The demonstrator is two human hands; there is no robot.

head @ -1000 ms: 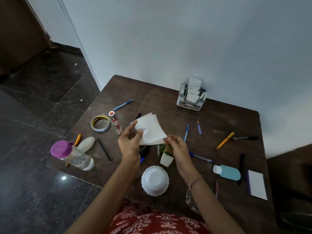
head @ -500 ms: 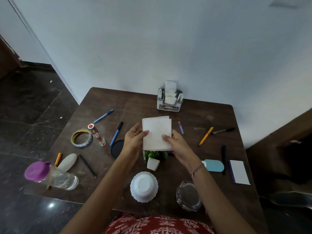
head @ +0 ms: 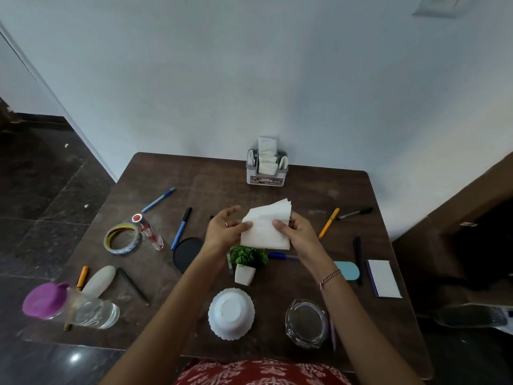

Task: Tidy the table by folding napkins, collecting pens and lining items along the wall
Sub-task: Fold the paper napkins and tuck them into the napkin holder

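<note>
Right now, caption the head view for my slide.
Left hand and right hand hold a white napkin over the table.

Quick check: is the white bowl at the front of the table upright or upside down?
Upside down. The white bowl shows its flat round base facing up, and its scalloped rim rests on the table.

Home; cluttered wooden table

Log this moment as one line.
step: fold napkin | left hand: holds napkin | right hand: holds napkin | napkin: above potted plant
</note>
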